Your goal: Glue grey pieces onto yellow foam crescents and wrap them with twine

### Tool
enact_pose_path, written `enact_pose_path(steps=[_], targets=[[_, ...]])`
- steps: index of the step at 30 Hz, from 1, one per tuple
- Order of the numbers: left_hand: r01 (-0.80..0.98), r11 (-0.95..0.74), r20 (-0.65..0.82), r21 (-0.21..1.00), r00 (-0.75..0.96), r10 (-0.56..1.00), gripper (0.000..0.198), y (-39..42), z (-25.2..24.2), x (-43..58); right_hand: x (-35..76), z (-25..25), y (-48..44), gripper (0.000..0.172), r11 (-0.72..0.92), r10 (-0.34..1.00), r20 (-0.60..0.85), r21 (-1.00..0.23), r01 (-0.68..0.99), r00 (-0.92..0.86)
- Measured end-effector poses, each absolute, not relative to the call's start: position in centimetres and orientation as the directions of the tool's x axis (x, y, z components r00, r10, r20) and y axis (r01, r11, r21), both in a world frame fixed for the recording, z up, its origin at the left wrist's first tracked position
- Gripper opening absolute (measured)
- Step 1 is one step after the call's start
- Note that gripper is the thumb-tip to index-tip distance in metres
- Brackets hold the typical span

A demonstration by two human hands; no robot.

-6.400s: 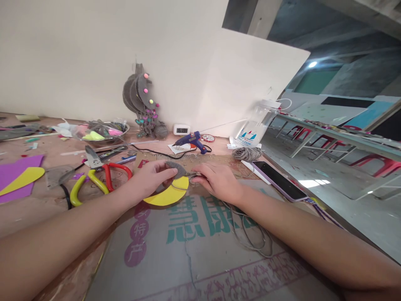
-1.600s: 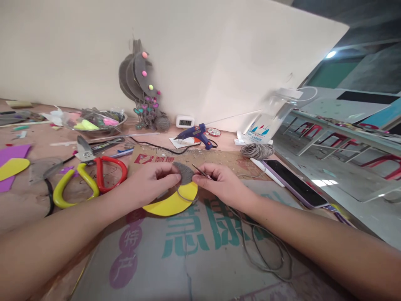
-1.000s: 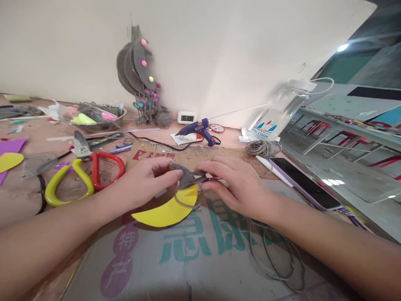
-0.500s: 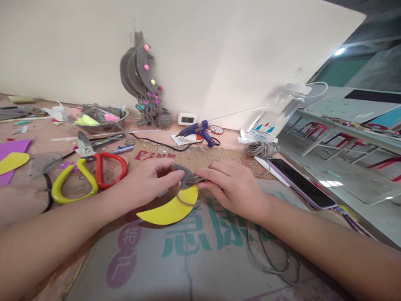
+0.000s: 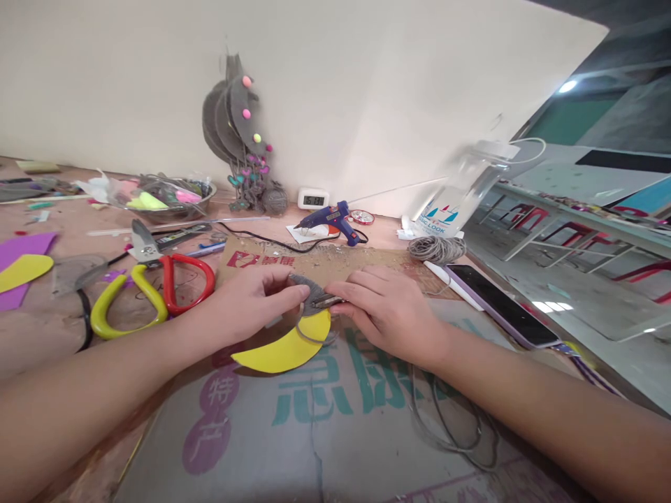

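Note:
A yellow crescent-shaped piece lies over the cardboard, its upper end wrapped in grey cord. My left hand is closed on that wrapped end, thumb on top. My right hand pinches a thin, greyish pointed thing against the wrapping; whether it is a tweezer tip or bunched cord I cannot tell. A loose loop of cord hangs across the yellow part. More cord trails in loops over the cardboard below my right forearm.
Scissors with yellow and red handles lie left, near a bowl of craft bits. Behind are a blue glue gun, a small clock and a grey hanging ornament. Right: a cord coil, a bottle, a phone.
Both hands stay nearly still on the cord-wrapped crescent. The whole view shifts only slightly.

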State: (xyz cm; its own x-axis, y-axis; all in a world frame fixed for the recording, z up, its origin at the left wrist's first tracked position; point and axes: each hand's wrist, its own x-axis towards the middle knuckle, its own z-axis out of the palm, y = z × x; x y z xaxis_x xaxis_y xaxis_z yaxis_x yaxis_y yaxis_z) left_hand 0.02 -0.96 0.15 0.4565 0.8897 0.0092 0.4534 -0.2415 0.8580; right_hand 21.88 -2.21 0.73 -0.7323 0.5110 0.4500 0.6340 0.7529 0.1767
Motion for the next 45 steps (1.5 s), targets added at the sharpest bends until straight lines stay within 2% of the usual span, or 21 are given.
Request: enact_pose_path(steps=[17, 26, 45], targets=[[0.424, -0.229, 0.003, 0.876, 0.470, 0.882, 0.029, -0.98, 0.19, 0.06, 21.87, 0.77, -2.24, 0.024, 0.778, 0.477, 0.448, 0.186, 0.601, -0.756], [0.421, -0.234, 0.019, 0.876, 0.454, 0.891, 0.027, -1.00, 0.40, 0.16, 21.97, 0.85, -2.30, 0.025, 0.773, 0.497, 0.496, 0.120, 0.623, -0.712], [0.449, -0.251, 0.031, 0.857, 0.443, 0.896, 0.029, -1.07, 0.30, 0.07, 21.72, 0.90, -2.59, 0.027, 0.760, 0.468, 0.458, 0.227, 0.608, -0.756]])
